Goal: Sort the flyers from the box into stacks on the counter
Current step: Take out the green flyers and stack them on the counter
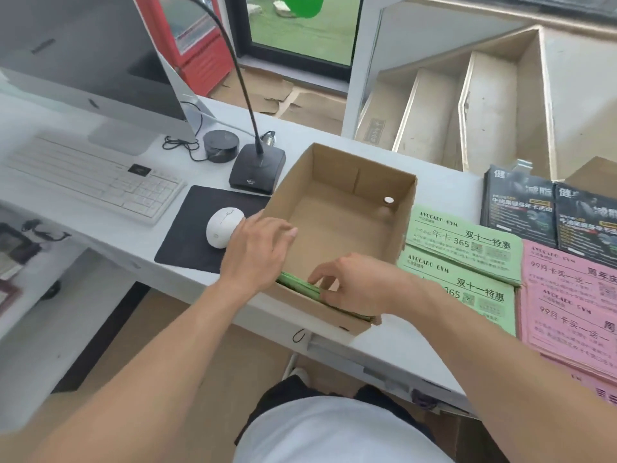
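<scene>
An open cardboard box (350, 195) stands on the white counter (293, 128). A bundle of green flyers (300, 287) stands on edge against the box's near wall. My right hand (354, 284) reaches into the box, and its curled fingers grip the top edge of that bundle. My left hand (258, 248) lies over the box's left wall with straight fingers, above the bundle's left end. Right of the box lie two stacks of green flyers (464, 245), then pink flyers (567, 295), with dark flyers (551, 215) behind them.
Left of the box sit a white mouse (222, 228) on a black pad (193, 225), a desk microphone (257, 168), a white keyboard (93, 177) and a monitor (83, 58). Cardboard-covered stairs (450, 105) rise behind the counter.
</scene>
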Demonstrator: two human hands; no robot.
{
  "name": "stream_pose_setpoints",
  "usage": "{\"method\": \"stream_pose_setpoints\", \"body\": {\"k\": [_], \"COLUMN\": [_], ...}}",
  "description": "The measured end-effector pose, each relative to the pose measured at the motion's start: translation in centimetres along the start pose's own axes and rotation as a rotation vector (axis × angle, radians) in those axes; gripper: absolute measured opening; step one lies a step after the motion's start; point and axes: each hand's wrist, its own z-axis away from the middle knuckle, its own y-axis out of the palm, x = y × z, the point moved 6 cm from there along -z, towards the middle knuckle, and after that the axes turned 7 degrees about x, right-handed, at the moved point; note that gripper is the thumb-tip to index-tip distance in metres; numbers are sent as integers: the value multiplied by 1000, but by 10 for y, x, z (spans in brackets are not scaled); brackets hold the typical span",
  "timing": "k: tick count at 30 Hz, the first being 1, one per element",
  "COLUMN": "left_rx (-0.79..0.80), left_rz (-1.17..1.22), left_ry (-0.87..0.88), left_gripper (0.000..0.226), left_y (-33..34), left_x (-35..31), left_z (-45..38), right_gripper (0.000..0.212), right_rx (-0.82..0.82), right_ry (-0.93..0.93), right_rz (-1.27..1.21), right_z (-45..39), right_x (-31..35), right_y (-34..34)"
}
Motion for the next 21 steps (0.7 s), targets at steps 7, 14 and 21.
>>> {"method": "stream_pose_setpoints", "body": {"k": [7, 14, 21], "left_rx": [17, -10, -19], "left_rz": [-42, -54, -45], "left_ry": [-13, 14, 29], "left_gripper": [31, 28, 28], "left_y": [4, 6, 7], "left_x": [5, 7, 9], "left_z": [1, 0, 0], "right_gripper": [19, 18, 39], "right_rx": [164, 202, 70], "right_ry": [37, 137, 232], "right_rz": [-248, -434, -64], "right_z": [-12, -11, -16], "right_x": [-14, -22, -11], "right_y": [-3, -3, -2]}}
